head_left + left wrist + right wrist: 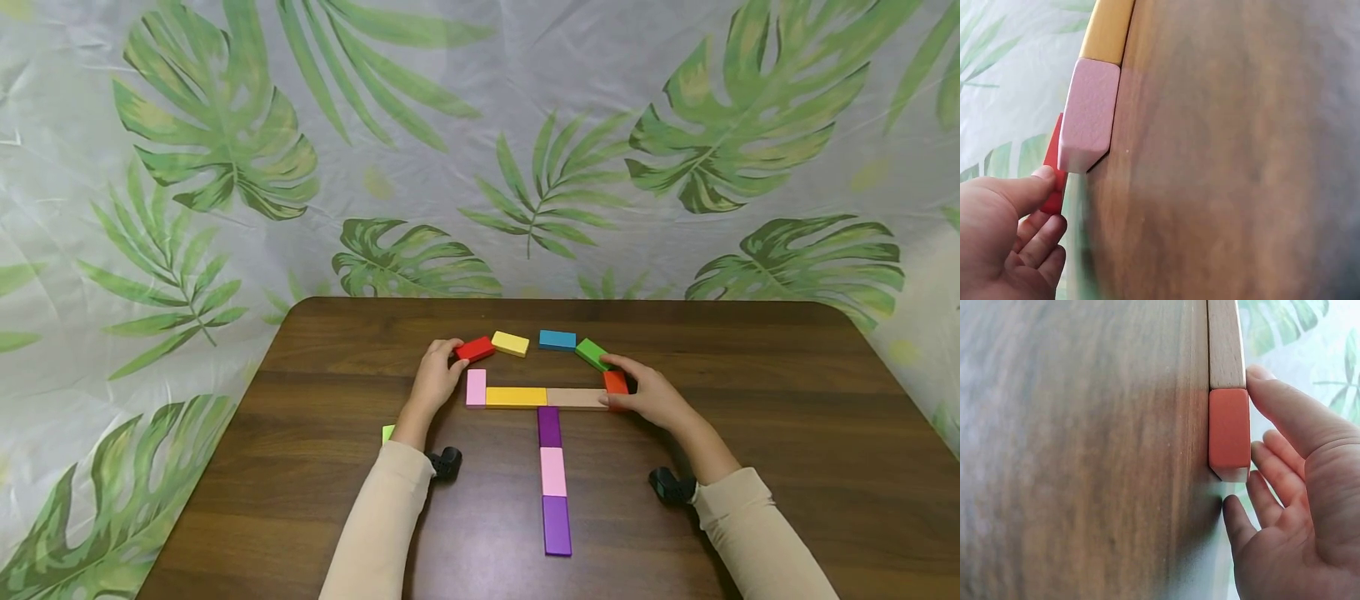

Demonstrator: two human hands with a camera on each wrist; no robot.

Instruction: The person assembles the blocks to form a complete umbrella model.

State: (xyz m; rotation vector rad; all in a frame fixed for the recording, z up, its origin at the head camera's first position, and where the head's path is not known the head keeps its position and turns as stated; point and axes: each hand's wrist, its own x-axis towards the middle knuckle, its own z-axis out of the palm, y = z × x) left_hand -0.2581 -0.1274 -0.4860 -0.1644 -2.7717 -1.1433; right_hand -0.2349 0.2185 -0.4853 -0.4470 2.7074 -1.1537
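My left hand (435,381) pinches the left end of a red block (476,349) between thumb and fingers; the left wrist view shows the thumb on its face. Beside it lie a yellow block (511,344) and a pink block (476,387). My right hand (656,396) stretches round an orange-red block (616,382), its index finger at the green block (591,354). Its thumb lies by the junction with the bare-wood block (576,398), fingers loosely spread in the right wrist view. An amber block (516,397) joins the pink and bare-wood ones in a row.
A blue block (557,340) touches or nearly touches the green one, with a gap to the yellow. Below the row runs a column: dark purple (550,427), pink (553,472) and purple (557,526) blocks. A lime block (387,433) is partly hidden by the left forearm.
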